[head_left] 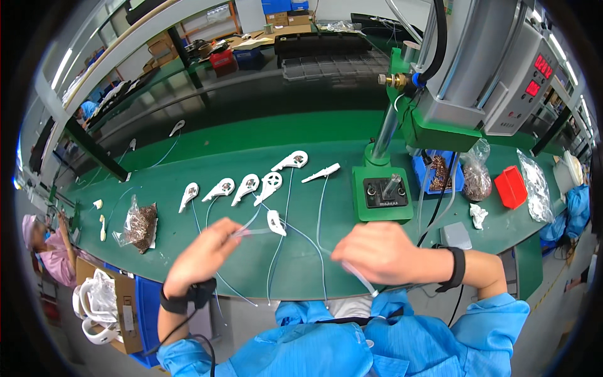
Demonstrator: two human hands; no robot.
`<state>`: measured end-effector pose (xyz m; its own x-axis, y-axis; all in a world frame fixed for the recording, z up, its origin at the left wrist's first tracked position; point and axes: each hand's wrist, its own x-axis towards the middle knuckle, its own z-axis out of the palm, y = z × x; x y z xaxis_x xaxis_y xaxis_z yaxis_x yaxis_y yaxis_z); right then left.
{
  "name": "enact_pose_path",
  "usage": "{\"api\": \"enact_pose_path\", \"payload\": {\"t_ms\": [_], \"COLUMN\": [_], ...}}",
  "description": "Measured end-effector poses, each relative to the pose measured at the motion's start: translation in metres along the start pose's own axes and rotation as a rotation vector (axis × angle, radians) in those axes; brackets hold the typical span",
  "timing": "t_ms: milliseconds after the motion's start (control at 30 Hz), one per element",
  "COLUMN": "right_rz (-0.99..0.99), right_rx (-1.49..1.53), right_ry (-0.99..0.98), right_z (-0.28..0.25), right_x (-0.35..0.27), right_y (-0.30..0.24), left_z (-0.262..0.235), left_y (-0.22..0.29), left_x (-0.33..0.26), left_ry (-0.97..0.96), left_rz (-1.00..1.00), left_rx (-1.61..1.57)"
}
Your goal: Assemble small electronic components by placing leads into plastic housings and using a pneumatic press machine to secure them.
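My left hand (210, 248), slightly blurred, is closed on a pale translucent cable (254, 232) that runs to a small white teardrop-shaped plastic part (275, 222). To the right, my right hand (380, 252) is closed on a pale cable whose tip (375, 293) hangs below the fingers near the table's front edge. Beyond my hands lies a row of white teardrop-shaped housings with thin cables, among them one housing (249, 188) and another with a spoked round end (271, 185). A slimmer white part (321, 173) rests at the row's right end.
A green bench press (382, 193) stands at the right. Near it are a blue bin of small brown parts (460, 178), a bag (477, 182), a red bin (510, 187) and a grey block (456, 236). Another bag (143, 227) lies left. A person in pink (59, 257) is at far left.
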<state>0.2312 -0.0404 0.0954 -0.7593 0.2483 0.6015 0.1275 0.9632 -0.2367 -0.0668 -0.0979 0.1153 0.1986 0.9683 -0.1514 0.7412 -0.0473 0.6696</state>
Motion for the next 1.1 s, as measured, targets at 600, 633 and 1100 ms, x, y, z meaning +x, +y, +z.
{"api": "enact_pose_path", "payload": {"t_ms": [600, 633, 1100], "right_rz": [0.099, 0.178, 1.077], "right_rx": [-0.093, -0.035, -0.458], "right_ry": [-0.420, -0.329, 0.329], "right_z": [-0.026, -0.043, -0.159], "right_x": [-0.062, -0.067, -0.184], "right_y": [-0.007, -0.010, -0.032], "left_z": [-0.043, -0.040, 0.039], "left_y": [-0.012, -0.008, 0.023], "left_x": [0.103, 0.126, 0.292], "left_ry": [-0.502, -0.420, -0.292], "left_rz": [-0.063, -0.159, -0.087], "left_rx": [0.025, -0.029, 0.436]}}
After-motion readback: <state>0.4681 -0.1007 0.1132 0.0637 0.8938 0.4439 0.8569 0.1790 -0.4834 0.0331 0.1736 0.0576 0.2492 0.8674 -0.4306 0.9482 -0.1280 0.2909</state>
